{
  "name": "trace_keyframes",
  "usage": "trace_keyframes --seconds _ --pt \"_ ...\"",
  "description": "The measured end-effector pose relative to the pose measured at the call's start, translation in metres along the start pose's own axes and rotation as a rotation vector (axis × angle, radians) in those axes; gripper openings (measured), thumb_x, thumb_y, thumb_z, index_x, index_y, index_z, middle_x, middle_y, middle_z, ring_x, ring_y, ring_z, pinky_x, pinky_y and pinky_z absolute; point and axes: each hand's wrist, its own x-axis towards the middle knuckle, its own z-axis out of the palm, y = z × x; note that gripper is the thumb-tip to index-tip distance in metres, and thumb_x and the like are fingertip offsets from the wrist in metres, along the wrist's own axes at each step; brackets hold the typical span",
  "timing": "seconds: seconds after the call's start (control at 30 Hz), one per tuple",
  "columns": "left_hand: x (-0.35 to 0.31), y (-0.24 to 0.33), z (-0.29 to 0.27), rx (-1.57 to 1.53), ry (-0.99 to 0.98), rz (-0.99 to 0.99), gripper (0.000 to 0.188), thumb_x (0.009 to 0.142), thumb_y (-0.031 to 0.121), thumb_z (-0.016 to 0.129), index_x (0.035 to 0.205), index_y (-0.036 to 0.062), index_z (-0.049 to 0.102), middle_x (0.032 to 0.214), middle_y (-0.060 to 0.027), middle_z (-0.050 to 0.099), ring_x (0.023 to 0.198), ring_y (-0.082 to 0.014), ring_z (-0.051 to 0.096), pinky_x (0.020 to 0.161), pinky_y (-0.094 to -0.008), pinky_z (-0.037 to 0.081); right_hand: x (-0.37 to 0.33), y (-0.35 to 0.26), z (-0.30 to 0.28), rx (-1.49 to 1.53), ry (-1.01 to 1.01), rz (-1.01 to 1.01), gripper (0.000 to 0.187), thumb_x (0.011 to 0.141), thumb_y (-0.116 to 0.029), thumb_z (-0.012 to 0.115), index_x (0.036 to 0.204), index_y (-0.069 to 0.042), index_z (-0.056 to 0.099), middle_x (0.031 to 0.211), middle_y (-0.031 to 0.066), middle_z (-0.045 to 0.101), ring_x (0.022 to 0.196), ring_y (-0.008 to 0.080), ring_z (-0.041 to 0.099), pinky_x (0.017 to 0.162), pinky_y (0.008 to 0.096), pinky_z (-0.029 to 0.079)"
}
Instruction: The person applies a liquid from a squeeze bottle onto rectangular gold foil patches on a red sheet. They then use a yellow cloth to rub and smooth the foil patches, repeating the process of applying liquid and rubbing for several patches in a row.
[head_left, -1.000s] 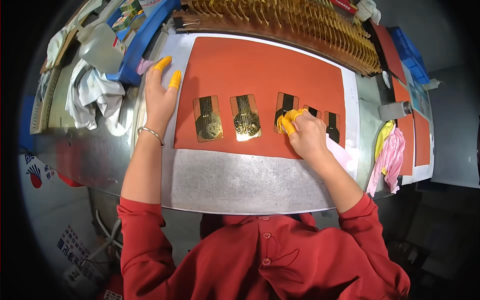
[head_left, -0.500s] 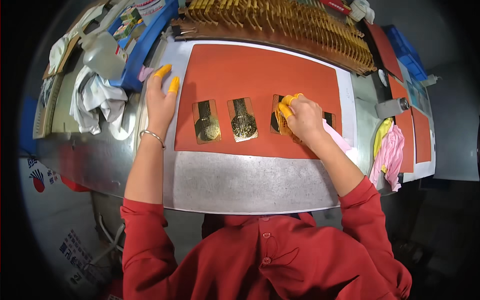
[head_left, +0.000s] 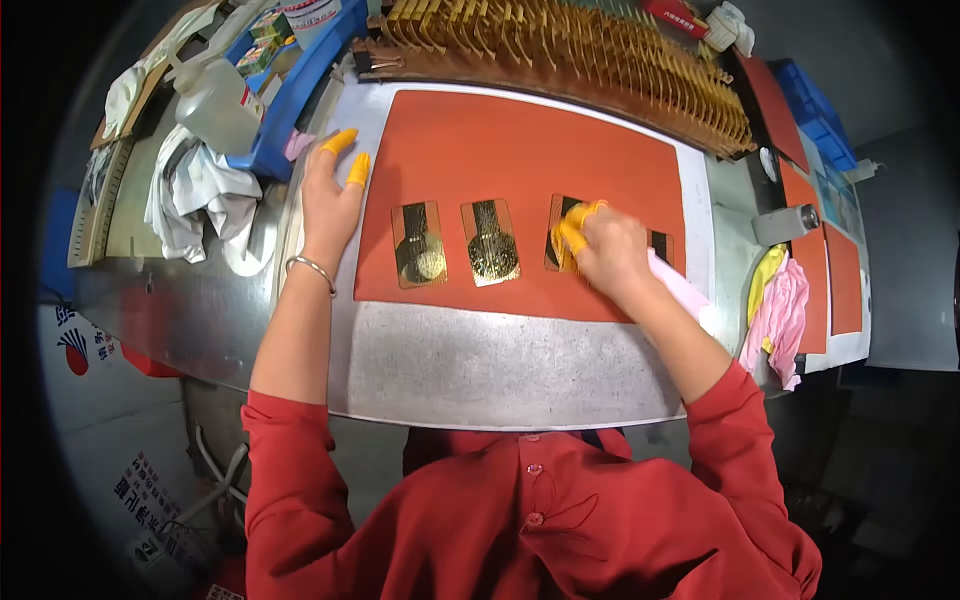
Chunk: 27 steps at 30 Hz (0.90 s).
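Note:
My left hand (head_left: 332, 205) lies at the left edge of the orange-red mat (head_left: 520, 140), fingers stretched out and holding nothing. Yellow finger cots cover some fingertips of both hands. My right hand (head_left: 610, 245) is bent over a card-like metal plate (head_left: 558, 215), its fingers drawn together. A strip of gold shows below those fingertips; what they grip is hidden. Two similar plates with a dark band and a round gold motif, a left one (head_left: 421, 245) and a middle one (head_left: 490, 243), lie flat on the mat. Another plate (head_left: 660, 243) is partly hidden behind my right hand.
Pink cloth or paper (head_left: 678, 280) lies under my right wrist. A rack of upright gold plates (head_left: 570, 75) spans the back. At left are a plastic bottle (head_left: 217, 105), a blue tray (head_left: 268, 135) and white cloths (head_left: 200, 190); at right, a grey bottle (head_left: 785, 224) and pink cloth (head_left: 778, 310).
My right fingers have shifted slightly across the plate, and the tilted gold piece seen under them is now mostly covered. My left hand stays on the mat's edge. The whole view has shifted slightly.

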Motion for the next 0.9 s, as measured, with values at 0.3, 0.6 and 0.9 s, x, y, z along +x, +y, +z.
trace_keyframes --seconds 0.3,0.6,0.9 --pt "0.001 0.002 0.002 -0.008 -0.013 -0.011 0.030 0.082 0.010 0.062 0.111 0.0042 0.060 0.115 -0.0160 0.057 0.111 -0.0315 0.051 0.096 -0.0369 0.038 -0.029 -0.002 0.002 0.024 0.005 -0.094 0.010 0.075 -0.016 0.066 0.078 -0.006 0.065 0.070 0.0121 0.059 0.061 0.0278 0.059 0.054 0.0394 0.047" --pt "-0.001 0.002 0.001 0.015 -0.003 -0.015 0.031 0.083 0.009 0.060 0.113 0.0038 0.060 0.114 -0.0130 0.059 0.109 -0.0255 0.054 0.096 -0.0328 0.038 -0.029 -0.002 0.001 -0.003 0.011 -0.102 0.011 0.072 -0.013 0.069 0.076 -0.004 0.065 0.066 0.0108 0.057 0.059 0.0283 0.059 0.050 0.0394 0.046" --pt "0.000 0.006 -0.001 -0.003 -0.017 -0.003 0.029 0.082 0.009 0.061 0.111 0.0036 0.060 0.116 -0.0159 0.057 0.111 -0.0312 0.051 0.097 -0.0367 0.038 -0.026 0.003 0.004 0.003 0.037 -0.127 0.008 0.075 -0.014 0.065 0.077 -0.006 0.063 0.065 0.0115 0.056 0.060 0.0303 0.058 0.052 0.0406 0.047"
